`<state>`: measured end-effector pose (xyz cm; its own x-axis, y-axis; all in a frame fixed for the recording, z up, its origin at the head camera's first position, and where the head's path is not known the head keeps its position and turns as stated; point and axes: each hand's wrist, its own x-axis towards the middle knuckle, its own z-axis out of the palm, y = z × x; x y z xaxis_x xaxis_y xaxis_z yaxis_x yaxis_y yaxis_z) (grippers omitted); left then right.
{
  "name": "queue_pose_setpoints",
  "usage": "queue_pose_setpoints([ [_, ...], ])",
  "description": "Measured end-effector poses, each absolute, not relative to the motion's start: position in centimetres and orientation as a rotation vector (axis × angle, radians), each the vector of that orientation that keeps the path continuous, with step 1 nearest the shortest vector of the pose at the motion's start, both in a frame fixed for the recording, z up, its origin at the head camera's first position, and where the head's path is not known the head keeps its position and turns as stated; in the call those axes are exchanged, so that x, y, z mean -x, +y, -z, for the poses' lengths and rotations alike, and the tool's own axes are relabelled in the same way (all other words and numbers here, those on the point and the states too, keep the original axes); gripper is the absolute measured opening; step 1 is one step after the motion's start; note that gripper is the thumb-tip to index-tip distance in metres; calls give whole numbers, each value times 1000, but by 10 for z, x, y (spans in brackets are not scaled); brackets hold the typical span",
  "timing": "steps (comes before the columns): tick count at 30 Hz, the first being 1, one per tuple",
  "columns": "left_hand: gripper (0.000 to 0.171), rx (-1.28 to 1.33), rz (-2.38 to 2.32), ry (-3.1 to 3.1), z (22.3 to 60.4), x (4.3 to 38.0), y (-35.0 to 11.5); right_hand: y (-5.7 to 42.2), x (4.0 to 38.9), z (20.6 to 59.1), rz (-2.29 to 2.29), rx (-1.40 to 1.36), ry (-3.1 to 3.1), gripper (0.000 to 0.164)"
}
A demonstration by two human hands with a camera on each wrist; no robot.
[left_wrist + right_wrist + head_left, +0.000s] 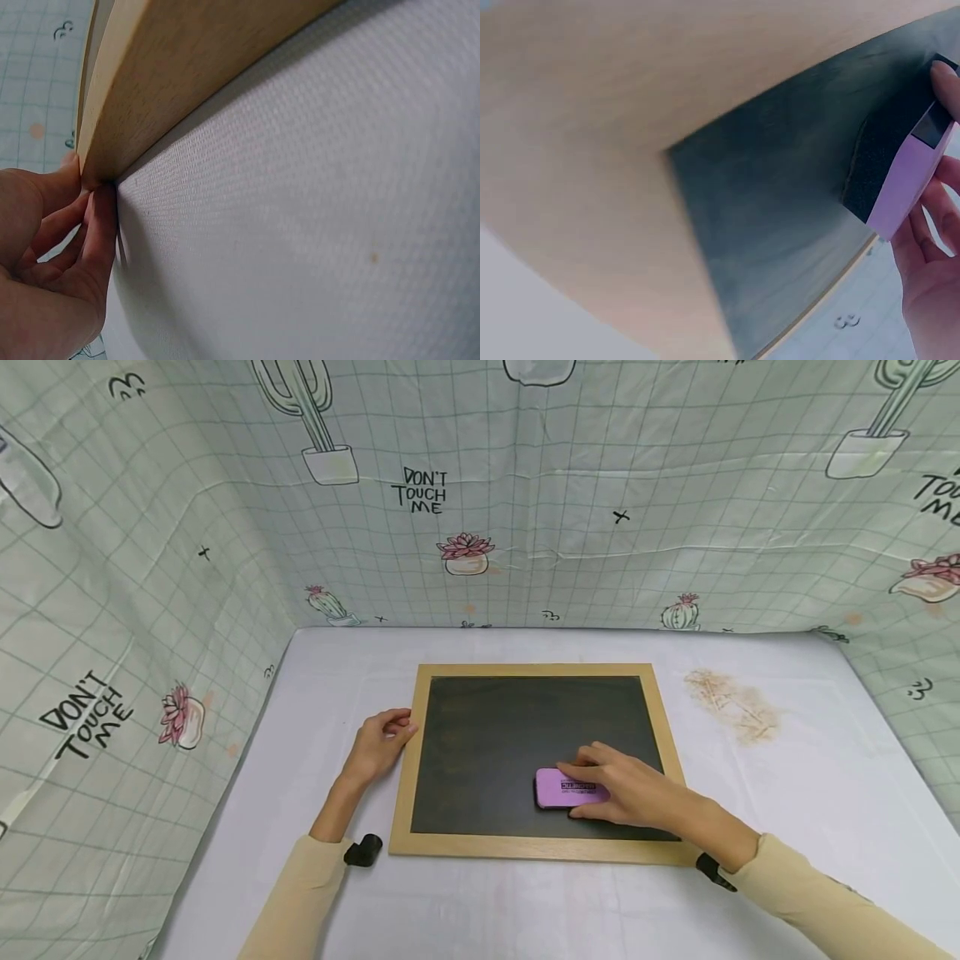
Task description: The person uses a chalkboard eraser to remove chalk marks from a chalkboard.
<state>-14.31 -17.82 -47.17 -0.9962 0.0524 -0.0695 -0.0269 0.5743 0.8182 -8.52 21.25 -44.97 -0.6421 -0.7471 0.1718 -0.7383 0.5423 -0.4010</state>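
Observation:
A chalkboard (pixel 510 727) with a light wooden frame lies flat on the white table. My left hand (pixel 377 746) is at the frame's left side; in the left wrist view, the thumb and fingertips of that hand (pixel 56 255) grip the edge of the wood (pixel 157 82). With thumb and fingers on opposite sides, my right hand (pixel 630 785) holds a purple eraser (pixel 562 788) against the lower right part of the board. In the right wrist view the eraser's dark felt side (pixel 885 142) faces the black surface, beside the right hand (pixel 930 277).
A brownish smudge (pixel 733 705) marks the white tablecloth (pixel 525 910) right of the board. Fabric curtains (pixel 525 493) with a grid and cactus pattern stand behind and at both sides. A black wrist device (pixel 363 851) sits by the left cuff, another (pixel 715 872) by the right.

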Motion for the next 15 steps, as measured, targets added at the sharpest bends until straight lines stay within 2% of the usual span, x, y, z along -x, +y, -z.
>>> queue_pose_setpoints([
  [15,32,-89,-1500,2733,466,139,-177,226,83,454,740,1300,2771,57],
])
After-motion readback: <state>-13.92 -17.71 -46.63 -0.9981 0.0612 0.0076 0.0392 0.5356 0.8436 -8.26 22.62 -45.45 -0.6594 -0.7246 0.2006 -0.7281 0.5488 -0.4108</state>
